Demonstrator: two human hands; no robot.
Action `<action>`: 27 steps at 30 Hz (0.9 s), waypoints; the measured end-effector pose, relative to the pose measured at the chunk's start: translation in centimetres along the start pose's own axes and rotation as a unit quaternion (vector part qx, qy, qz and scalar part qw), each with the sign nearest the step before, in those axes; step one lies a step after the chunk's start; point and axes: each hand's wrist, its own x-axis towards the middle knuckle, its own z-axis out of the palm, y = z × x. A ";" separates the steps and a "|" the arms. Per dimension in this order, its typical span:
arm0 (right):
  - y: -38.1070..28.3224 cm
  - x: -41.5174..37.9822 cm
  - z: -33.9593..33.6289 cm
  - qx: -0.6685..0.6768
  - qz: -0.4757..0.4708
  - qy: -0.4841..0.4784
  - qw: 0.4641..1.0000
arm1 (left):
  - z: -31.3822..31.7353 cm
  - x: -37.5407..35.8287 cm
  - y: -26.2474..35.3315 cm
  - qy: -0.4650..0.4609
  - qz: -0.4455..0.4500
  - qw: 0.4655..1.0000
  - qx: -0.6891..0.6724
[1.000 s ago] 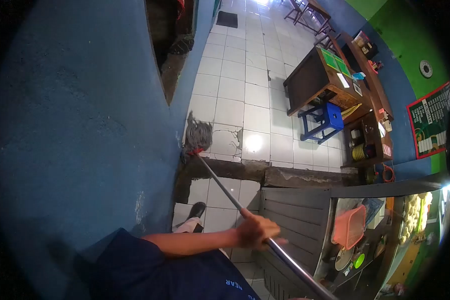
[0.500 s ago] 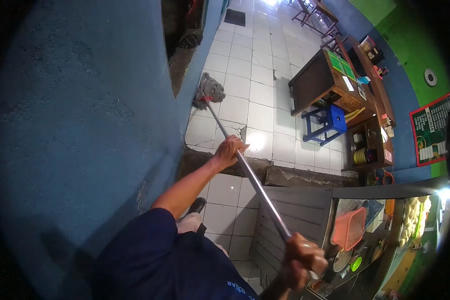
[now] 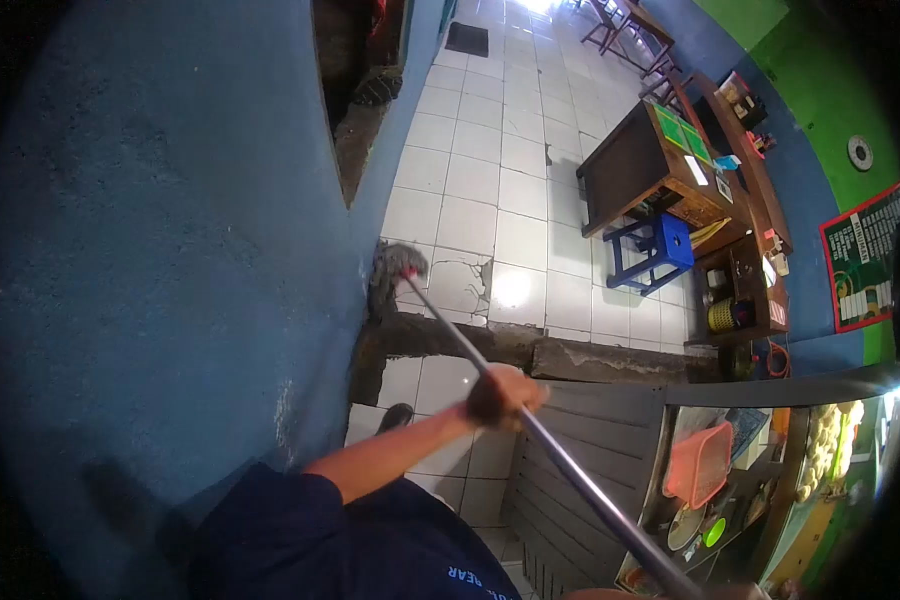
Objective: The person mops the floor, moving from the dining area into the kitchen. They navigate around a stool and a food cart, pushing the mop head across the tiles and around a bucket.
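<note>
Grip: left hand (image 3: 503, 396) is wrapping its fingers tight around the mop handle (image 3: 570, 468), midway along the shaft.
Right hand: only a sliver is showing at the bottom edge, by the handle's lower end; its hold cannot be told.
Mop: handle is running up and left from the bottom edge to the mop head (image 3: 395, 270).
Mop head: grey strands are resting on the white tiles (image 3: 470, 180), pressed against the foot of the blue wall (image 3: 150, 250), just above the cracked step (image 3: 490, 345).
Person: a dark blue sleeve (image 3: 300, 520) is filling the lower frame; a dark shoe (image 3: 395, 417) is standing on the lower tiles by the wall.
Surroundings: a blue stool (image 3: 660, 245) is sitting beside a wooden table (image 3: 640, 160), well apart from the mop; an orange basket (image 3: 698, 462) is lying at lower right.
</note>
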 end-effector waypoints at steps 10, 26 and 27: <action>19.5 -17.7 -3.6 -0.295 0.266 0.105 0.912 | -1.4 0.2 -16.2 -0.014 -0.277 0.937 0.211; 3.4 -0.4 -0.5 0.072 -0.060 -0.028 0.995 | -0.4 4.9 5.2 -0.046 -0.081 0.995 -0.025; 4.6 -1.2 -0.8 0.009 -0.040 -0.009 0.999 | -0.3 5.0 2.5 -0.029 -0.087 0.996 -0.007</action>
